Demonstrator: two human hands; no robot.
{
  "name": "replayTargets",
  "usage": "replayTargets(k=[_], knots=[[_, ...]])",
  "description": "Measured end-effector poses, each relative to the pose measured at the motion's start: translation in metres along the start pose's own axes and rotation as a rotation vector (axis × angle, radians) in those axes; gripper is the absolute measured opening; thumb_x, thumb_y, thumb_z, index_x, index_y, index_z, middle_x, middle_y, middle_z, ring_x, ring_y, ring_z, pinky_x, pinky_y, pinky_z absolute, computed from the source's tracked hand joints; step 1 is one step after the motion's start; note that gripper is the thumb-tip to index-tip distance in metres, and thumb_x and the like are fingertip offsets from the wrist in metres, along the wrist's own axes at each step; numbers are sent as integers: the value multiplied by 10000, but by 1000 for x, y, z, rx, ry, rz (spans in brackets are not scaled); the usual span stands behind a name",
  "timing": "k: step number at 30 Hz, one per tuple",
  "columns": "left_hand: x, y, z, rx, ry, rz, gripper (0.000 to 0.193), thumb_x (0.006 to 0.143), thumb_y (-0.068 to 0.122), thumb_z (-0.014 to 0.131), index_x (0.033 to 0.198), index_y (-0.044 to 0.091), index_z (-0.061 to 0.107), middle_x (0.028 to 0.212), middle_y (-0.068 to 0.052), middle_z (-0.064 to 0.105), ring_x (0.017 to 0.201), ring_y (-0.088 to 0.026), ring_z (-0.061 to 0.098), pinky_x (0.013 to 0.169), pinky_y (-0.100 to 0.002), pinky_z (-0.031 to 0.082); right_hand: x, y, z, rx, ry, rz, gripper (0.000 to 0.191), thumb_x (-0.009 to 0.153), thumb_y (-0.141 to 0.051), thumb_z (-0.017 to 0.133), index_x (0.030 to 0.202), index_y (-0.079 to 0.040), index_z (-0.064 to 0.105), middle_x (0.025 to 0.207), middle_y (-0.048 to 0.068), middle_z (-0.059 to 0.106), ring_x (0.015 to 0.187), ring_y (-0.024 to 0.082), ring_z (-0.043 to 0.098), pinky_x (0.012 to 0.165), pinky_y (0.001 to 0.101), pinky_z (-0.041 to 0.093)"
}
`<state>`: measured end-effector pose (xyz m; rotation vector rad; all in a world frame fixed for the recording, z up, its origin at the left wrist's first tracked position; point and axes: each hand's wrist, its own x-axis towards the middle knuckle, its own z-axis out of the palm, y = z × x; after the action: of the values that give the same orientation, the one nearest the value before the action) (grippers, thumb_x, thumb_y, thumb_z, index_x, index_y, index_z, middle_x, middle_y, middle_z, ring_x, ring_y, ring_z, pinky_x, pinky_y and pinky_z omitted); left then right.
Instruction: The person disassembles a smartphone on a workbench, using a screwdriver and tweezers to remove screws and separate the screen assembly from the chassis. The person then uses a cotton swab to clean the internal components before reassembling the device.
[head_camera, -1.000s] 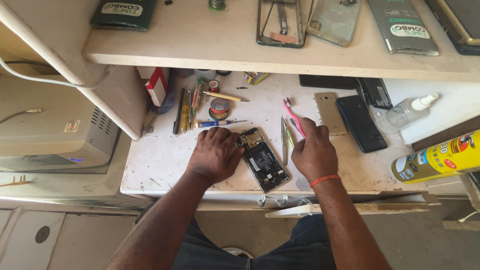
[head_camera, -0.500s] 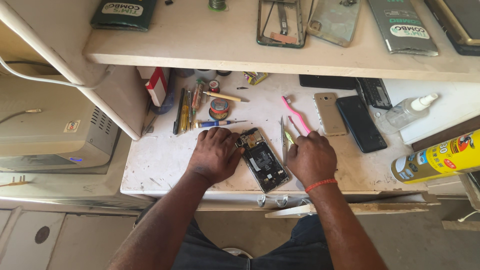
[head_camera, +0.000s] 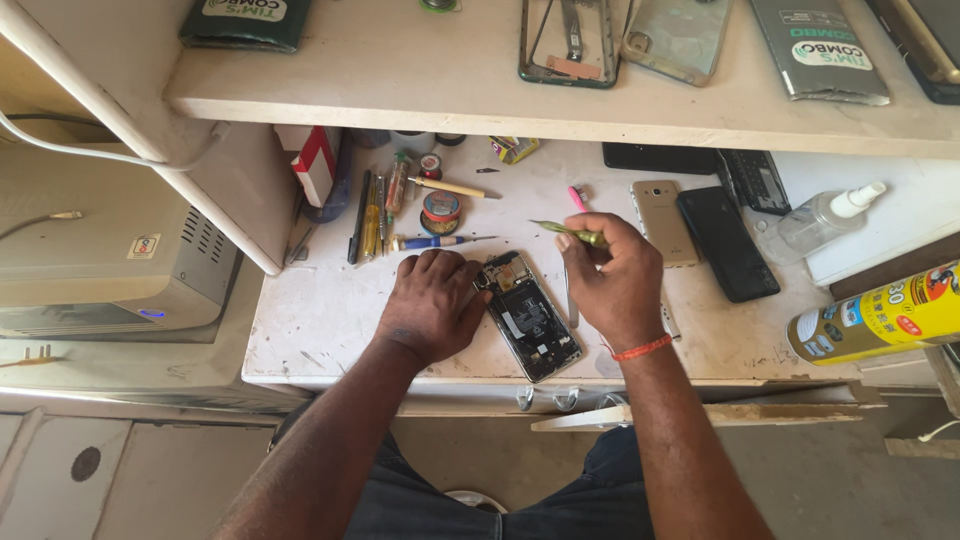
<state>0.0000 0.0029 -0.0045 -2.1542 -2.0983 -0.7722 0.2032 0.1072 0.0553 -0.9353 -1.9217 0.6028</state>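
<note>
Two hands, left hand (head_camera: 432, 300) steadying opened phone (head_camera: 527, 315), right hand (head_camera: 612, 280) pinching thin tweezers (head_camera: 570, 232)

left hand (head_camera: 432, 300) palm-down, fingers curled, right hand (head_camera: 612, 280) raised, seemingly pinching

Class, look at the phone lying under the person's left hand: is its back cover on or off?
Off: the phone shows its bare inner parts, steadied by the left hand.

Yellow spray can (head_camera: 880, 312) cropped; tweezers (head_camera: 572, 232) half-hidden.
</note>
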Motion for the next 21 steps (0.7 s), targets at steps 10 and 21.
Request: replayTargets(k=[10, 21], knots=[[-1, 0, 1, -17, 47, 24, 393, 898, 358, 672, 1186, 90, 685, 1149, -108, 654, 1130, -307, 577, 985, -477, 401, 6, 3, 11, 7, -106, 121, 91, 920, -140, 781, 942, -55, 757, 846, 54, 757, 694, 88, 695, 615, 250, 549], [-1, 0, -2, -46, 54, 30, 347, 906, 338, 674, 1161, 106, 718, 1110, -94, 662, 1094, -290, 591, 959, -473, 408, 8, 5, 19, 12, -97, 91, 80, 923, -130, 776, 937, -55, 750, 827, 52, 757, 685, 95, 706, 615, 259, 556]])
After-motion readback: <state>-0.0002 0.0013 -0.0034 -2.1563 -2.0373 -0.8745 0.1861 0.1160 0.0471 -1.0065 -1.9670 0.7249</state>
